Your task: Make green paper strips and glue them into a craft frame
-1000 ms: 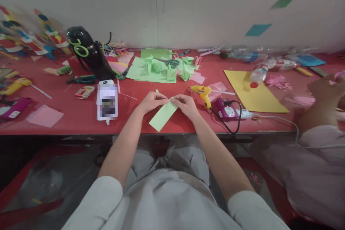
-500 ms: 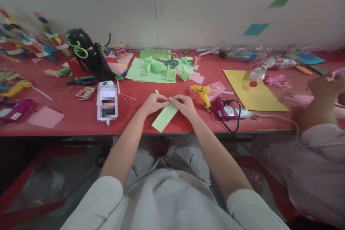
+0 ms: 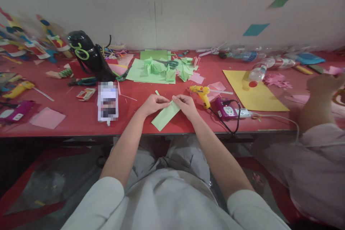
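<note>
Between my hands is a strip of light green paper, slanting from upper right to lower left above the red table. My right hand pinches its upper end between thumb and fingers. My left hand is closed with its fingertips on the paper's upper left edge. A thin green paper scrap lies just beyond my left hand. Farther back, several folded green paper pieces and dark-handled scissors rest on green sheets.
Right of my hands are a yellow glue gun, a purple power socket with cables, and a yellow sheet. Left are a phone and a black flask. A co-worker's hand is at far right.
My fingertips have shifted slightly apart along the paper's upper end, and the strip has turned a little. The co-worker's hand at right has moved slightly.
</note>
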Tool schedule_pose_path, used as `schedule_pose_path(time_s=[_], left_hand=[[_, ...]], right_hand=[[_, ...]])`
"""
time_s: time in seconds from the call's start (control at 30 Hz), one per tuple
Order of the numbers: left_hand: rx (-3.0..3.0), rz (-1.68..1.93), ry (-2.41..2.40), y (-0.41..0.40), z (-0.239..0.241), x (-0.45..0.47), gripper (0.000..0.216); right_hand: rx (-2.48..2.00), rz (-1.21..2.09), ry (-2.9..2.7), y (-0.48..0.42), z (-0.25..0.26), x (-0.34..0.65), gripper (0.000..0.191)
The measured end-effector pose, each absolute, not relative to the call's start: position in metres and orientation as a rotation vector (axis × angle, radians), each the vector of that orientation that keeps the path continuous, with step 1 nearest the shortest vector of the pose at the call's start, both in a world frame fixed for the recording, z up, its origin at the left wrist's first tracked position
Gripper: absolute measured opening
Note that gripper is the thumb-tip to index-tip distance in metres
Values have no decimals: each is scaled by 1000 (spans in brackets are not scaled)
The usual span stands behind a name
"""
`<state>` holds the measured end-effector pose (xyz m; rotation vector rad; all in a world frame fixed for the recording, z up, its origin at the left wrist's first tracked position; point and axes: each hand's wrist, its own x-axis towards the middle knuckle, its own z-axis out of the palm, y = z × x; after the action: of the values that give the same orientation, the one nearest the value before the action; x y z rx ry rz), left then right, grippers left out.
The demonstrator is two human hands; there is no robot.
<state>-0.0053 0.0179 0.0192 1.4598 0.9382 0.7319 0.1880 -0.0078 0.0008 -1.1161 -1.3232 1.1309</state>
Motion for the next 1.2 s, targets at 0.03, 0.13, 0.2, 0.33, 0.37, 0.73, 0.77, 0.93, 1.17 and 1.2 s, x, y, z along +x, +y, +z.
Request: schedule_pose_path(time_s=[0.03,0.13,0.2,0.33,0.37,0.73,0.77,0.93,1.17,1.2], left_hand=[[1459,729,941,18,20,-5,34],[1459,718,933,17,20,-6,35],[1461,713,931,16,19,-7,37],[1473,748,935,17,17,-7,39],[1479,758,933,17,17,-7,39],[1538,763,944,18,17,-10,40],[1543,778,947,18,16,-9,39],[1552,842,968,18,15,-7,38],[1568,846,962,20,12,-9,36],[1565,844,959,20,12,-9,36]], right_hand=[[-1119,1134,-1319,-8,0,188,40],[-1130,1131,-1313,-8,0,189,41],[-1130,1130,-1314,-8,0,189,41],[-1123,1120,-1310,-8,1,190,40],[-1119,1121,-1297,-8,1,190,39],[-1120,1104,-1190,-7,-1,193,37],[-1123,1093,-1191,-7,-1,193,37],[-1160,1014,-1214,-7,-2,194,40],[-1183,930,-1201,-9,0,195,39],[-1184,924,-1202,-9,1,195,39]])
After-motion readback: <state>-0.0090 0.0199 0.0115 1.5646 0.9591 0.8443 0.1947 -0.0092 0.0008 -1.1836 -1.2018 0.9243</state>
